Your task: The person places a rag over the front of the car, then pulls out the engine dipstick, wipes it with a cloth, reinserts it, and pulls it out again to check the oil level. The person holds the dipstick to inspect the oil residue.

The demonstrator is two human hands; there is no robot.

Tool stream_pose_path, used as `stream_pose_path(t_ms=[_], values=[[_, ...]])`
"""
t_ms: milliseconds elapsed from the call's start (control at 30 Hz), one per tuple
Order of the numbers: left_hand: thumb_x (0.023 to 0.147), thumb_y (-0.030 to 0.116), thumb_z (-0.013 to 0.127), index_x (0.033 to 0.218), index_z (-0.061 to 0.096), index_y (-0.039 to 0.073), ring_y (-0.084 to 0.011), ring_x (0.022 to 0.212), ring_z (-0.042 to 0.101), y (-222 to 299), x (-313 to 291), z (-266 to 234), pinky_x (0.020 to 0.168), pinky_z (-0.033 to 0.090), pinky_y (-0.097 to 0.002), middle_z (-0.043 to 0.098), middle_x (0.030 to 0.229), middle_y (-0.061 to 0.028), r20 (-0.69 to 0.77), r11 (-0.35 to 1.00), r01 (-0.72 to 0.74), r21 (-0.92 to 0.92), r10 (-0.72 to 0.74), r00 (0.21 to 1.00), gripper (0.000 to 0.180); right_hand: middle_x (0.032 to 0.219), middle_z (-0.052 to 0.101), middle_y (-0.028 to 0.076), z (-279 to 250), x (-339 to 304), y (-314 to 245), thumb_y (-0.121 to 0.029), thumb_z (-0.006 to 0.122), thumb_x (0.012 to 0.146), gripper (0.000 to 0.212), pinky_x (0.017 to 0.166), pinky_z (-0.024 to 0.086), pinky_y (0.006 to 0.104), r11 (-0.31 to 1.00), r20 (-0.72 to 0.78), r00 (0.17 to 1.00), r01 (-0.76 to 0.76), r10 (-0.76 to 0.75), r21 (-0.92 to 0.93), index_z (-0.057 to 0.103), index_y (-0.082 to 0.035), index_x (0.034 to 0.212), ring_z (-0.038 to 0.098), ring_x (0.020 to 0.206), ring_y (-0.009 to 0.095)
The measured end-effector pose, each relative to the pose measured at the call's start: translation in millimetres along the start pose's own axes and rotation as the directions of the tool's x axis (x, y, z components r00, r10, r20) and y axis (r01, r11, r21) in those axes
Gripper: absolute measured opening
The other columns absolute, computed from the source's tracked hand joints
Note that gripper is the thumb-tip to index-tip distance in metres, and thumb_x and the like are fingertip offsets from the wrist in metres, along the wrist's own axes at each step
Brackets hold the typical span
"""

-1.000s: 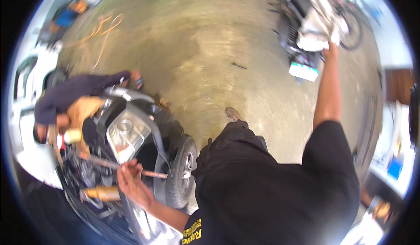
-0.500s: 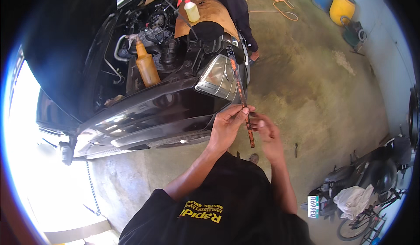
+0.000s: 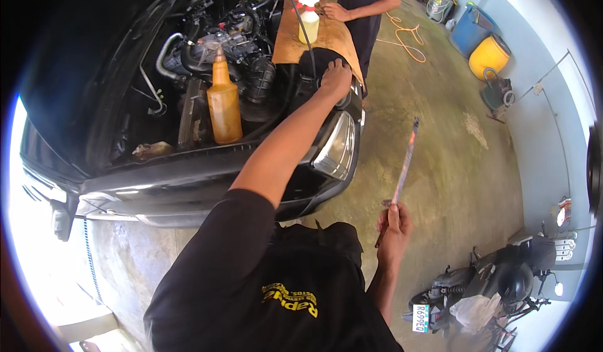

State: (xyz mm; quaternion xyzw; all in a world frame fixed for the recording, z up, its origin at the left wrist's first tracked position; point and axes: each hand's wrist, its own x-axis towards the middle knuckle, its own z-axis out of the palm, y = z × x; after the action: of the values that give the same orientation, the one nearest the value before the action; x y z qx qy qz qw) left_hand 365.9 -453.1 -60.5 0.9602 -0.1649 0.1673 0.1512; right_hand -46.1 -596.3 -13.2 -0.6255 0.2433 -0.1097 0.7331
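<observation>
My right hand (image 3: 394,226) is closed round a long, thin, flat strip (image 3: 405,163), worn orange-red and black. Its long end points up and away over the floor, and a short dark end shows below my fingers. My left arm reaches out to the car's front corner. There my left hand (image 3: 336,79) rests with curled fingers beside a black cover (image 3: 316,63), above the headlight (image 3: 336,145). Its fingertips are hidden, so what they grip does not show.
The black car's engine bay (image 3: 220,44) lies open, with an amber bottle (image 3: 224,104) standing in it. A spray bottle (image 3: 308,25) stands on the brown fender sheet (image 3: 333,38), where a co-worker (image 3: 370,3) leans. A motorcycle (image 3: 483,280) stands at right; yellow (image 3: 488,57) and blue (image 3: 471,30) drums stand beyond.
My left hand has let go of the strip and reached forward to the car's front corner. My right hand now holds the strip, farther right. The view has shifted, showing more of the co-worker.
</observation>
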Motion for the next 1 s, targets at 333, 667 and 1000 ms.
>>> stream_pose_path(t_ms=[333,667,1000], values=[[0.097,0.017,0.063,0.118,0.073,0.002,-0.0343,0.122,0.058,-27.6,29.3,55.9,0.108,0.039,-0.0535,0.062,0.126,-0.0155,-0.028,0.928,0.109,0.357,-0.106,0.994,0.027,0.071,0.05,-0.003,-23.7,37.8,-15.7,-0.022,0.053,0.11,0.026,0.058,0.033,0.0252,0.993,-0.037,0.994,0.1,-0.103,-0.061,0.068,-0.001,0.11,0.044,0.064,0.006],[0.104,0.029,0.056,0.134,0.061,0.003,-0.0261,0.118,0.065,53.3,-6.7,-116.7,0.106,0.049,-0.0475,0.068,0.13,-0.0125,0.25,-0.337,0.143,-0.93,-0.299,0.921,0.04,0.075,0.052,-0.003,-7.8,135.9,-56.8,-0.022,0.056,0.11,0.028,0.057,0.036,0.0233,0.968,0.221,0.95,0.241,-0.22,-0.07,0.065,0.0,0.124,0.046,0.065,0.006],[0.113,0.034,0.038,0.14,0.058,0.005,-0.0288,0.129,0.06,29.9,-136.4,-182.0,0.115,0.046,-0.0437,0.064,0.138,-0.013,0.071,-0.793,-0.225,-0.567,-0.318,0.945,0.045,0.075,0.055,0.0,48.2,115.6,-74.6,-0.016,0.056,0.11,0.023,0.056,0.039,0.022,0.978,0.646,0.738,0.194,-0.195,0.075,0.065,0.0,0.123,0.05,0.065,0.006]])
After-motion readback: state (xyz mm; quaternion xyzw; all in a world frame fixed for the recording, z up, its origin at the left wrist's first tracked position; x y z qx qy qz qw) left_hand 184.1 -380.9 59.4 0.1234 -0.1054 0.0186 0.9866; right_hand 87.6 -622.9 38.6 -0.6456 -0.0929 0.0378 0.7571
